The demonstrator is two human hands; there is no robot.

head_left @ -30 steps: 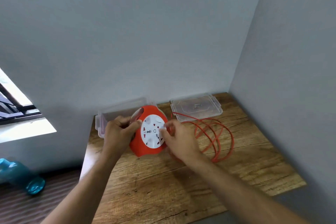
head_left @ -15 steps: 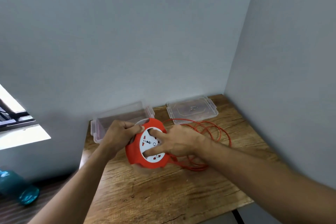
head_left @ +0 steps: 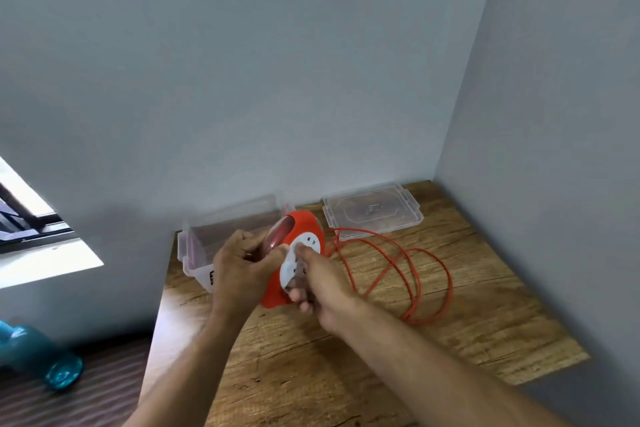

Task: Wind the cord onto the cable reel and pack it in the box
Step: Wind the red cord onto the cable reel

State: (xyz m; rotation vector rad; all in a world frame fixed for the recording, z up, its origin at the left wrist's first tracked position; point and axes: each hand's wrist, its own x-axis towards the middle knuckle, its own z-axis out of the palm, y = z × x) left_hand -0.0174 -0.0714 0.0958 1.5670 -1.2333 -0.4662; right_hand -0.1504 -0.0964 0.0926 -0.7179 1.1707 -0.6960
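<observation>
Centre of frame: your left hand (head_left: 242,270) grips the orange cable reel (head_left: 301,229) by its rim, fingers curled round the edge, holding it tilted just above the wooden table (head_left: 485,340). Your right hand (head_left: 322,281) lies on the white socket face (head_left: 294,263), fingertips curled against its lower edge (blurred, so whether they pinch a winding knob or just press the disc, I cannot tell).

Most of the cord (head_left: 412,274) lies unwound, in loose overlapping loops to the right of the reel, on the table. Winding looks barely begun.

To do it well:
- Clamp the housing firmly with the left hand so only the face turns.
- Turn in steady, even strokes; jerks could drag the whole coil across the table.
- Watch where the loops cross (likely snag points) and pause to shake them free.
- Keep the cord's entry side facing the loops.

The clear box (head_left: 207,246) waits open behind the reel, left of centre; its lid (head_left: 372,211) lies apart at upper right.
</observation>
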